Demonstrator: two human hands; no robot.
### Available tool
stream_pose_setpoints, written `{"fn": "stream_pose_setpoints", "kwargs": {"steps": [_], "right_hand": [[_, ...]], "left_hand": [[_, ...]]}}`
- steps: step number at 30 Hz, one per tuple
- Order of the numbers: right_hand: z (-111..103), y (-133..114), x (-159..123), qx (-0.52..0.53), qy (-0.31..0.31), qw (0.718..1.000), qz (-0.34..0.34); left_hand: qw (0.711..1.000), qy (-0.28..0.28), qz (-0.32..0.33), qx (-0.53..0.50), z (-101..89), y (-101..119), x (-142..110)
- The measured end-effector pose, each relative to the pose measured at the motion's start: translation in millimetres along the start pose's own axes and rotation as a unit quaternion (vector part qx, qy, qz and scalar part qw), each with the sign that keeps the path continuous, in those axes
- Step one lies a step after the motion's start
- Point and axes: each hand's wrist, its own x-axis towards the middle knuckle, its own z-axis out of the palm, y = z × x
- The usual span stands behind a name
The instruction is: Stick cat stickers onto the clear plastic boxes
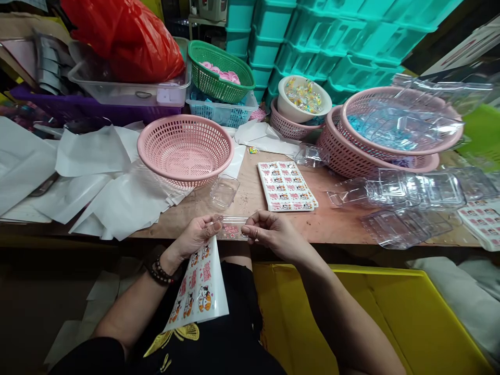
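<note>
In front of my body, my left hand [199, 234] is closed on a sheet of cartoon stickers [195, 286], which hangs down over my lap. The same fingers also grip the left end of a small clear plastic box [231, 220]. A pink-lettered sticker [231, 230] lies against the box's face. My right hand [269, 233] pinches at the right end of that sticker, thumb against index finger; how much of it is stuck down I cannot tell. Just beyond my hands are another clear plastic box [224, 191] and a stack of sticker sheets [287, 186].
A pink basket [185, 148] stands ahead beside loose white backing papers [97, 182]. To the right lie clear plastic boxes [425, 190] and stacked pink baskets [344, 151]. Behind are a white bowl [287, 107], a green basket [219, 86] and teal crates [269, 52].
</note>
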Motion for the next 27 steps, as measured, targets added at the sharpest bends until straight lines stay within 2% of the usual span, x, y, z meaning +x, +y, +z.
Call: {"fn": "stream_pose_setpoints", "kwargs": {"steps": [7,10,12,14,16,17,18,19,22,23,24,25,26,27], "right_hand": [[0,3,2,-0.057,0.02,0.998,-0.014],[3,5,0,-0.138,0.048,0.989,-0.032],[6,6,-4,-0.237,0.088,0.965,-0.067],[9,8,-10,-0.336,0.142,0.926,-0.099],[11,10,-13,-0.391,0.201,0.892,-0.107],[11,11,-14,-0.395,0.221,0.885,-0.105],[10,12,-15,-0.383,0.227,0.889,-0.104],[8,13,-15,-0.357,0.207,0.905,-0.1],[-8,21,-23,-0.223,0.061,0.97,-0.074],[-19,26,-31,-0.18,0.058,0.979,-0.069],[-32,33,-41,-0.147,0.108,0.98,-0.077],[-48,43,-55,-0.124,0.219,0.963,-0.099],[-66,55,-71,-0.101,0.389,0.906,-0.133],[-84,71,-88,-0.08,0.557,0.81,-0.164]], "left_hand": [[1.0,0.026,0.0,0.014,2.7,2,0],[0.999,0.033,0.006,0.027,4.5,2,0],[0.998,0.048,0.012,0.034,6.4,2,1],[0.997,0.064,0.023,0.039,8.5,2,2],[0.997,0.06,0.03,0.043,10.7,2,2],[0.997,0.049,0.03,0.043,11.9,2,1],[0.998,0.032,0.026,0.043,13.1,3,1],[0.999,0.011,0.018,0.043,14.5,2,0],[0.998,-0.034,-0.022,0.043,19.3,1,0],[0.998,-0.034,-0.031,0.047,21.0,1,1],[0.998,-0.024,-0.034,0.055,22.6,1,2],[0.997,-0.004,-0.03,0.067,24.3,1,3],[0.996,0.023,-0.021,0.083,26.1,2,4],[0.993,0.053,-0.011,0.104,27.9,2,5]]}}
